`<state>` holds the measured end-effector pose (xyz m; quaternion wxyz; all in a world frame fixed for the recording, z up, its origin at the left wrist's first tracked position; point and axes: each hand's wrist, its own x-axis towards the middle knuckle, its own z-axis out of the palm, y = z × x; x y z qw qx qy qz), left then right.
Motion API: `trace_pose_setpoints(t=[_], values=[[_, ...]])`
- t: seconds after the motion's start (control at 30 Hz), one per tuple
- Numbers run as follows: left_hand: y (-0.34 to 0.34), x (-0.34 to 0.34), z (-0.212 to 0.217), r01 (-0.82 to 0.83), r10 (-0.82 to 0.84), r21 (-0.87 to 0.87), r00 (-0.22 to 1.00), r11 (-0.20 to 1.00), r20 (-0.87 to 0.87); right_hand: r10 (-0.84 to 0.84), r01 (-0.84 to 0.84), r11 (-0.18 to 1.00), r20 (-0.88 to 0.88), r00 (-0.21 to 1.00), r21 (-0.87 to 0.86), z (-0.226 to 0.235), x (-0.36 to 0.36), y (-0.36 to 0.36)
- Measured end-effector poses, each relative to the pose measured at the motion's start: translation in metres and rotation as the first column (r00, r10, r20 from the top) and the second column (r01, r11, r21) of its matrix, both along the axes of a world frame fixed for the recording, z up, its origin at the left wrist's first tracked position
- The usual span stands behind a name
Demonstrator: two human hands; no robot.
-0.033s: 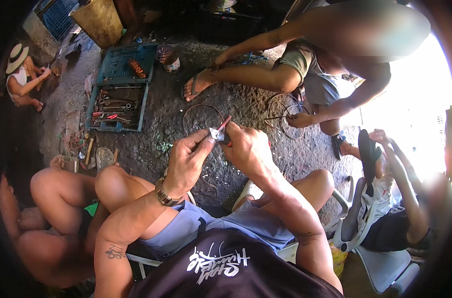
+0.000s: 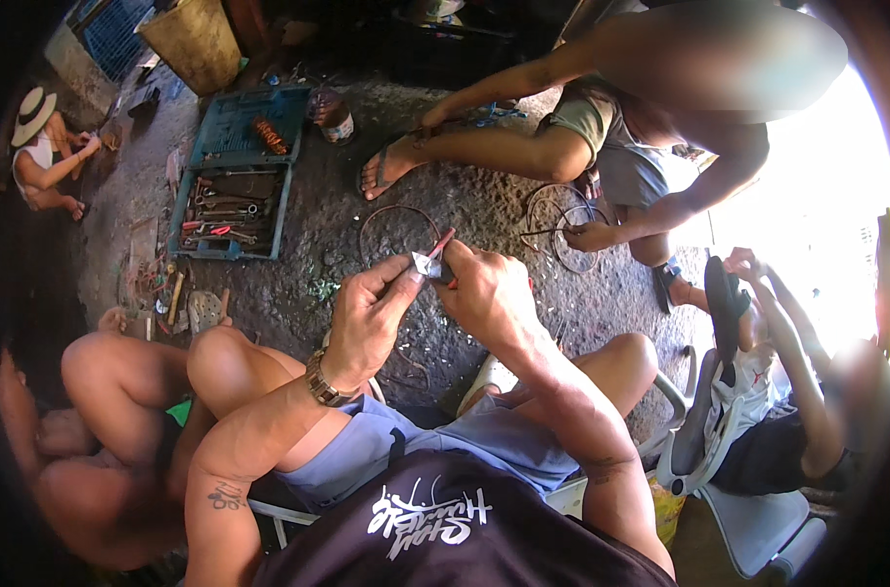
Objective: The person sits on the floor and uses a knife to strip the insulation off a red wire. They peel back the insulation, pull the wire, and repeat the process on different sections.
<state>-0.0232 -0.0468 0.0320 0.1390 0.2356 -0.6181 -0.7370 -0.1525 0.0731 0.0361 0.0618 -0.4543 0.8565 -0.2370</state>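
Above my lap my two hands are close together. Between the thumb and fingers of my left hand [image 2: 372, 318] is a small shiny silver-white piece [image 2: 425, 264], pinched at its edge; its exact kind does not show. My right hand [image 2: 489, 293] is wrapped round a red-handled tool [image 2: 446, 241], whose red handle sticks up past the fingers. The tool meets or lies right beside the silver piece; the fingers hide most of it, so its kind is unclear. A wristwatch [image 2: 320, 382] is on my left wrist.
A teal toolbox [image 2: 235, 253] lies open with wrenches inside, beside a jar [image 2: 335, 122]. Loops of wire [image 2: 398, 209] lie on the dark, rough floor. A co-worker's hand [image 2: 590, 237] holds a thin rod near a wire coil. Other people sit left and right. A grey chair [image 2: 763, 528] stands lower right.
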Motion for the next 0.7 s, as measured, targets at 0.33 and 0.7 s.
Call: trace_pose_setpoints(t=[0.33,0.7], values=[[0.008,-0.011,-0.003,-0.004,-0.011,-0.203,0.998,0.979,-0.07,-0.037,0.037,0.999,0.012,0.999,-0.015,-0.004,-0.012,0.013],[0.029,-0.006,-0.02,0.097,-0.097,-0.041,0.995,0.994,0.017,-0.134,0.13,0.989,0.045,0.99,0.076,-0.041,-0.007,0.041]])
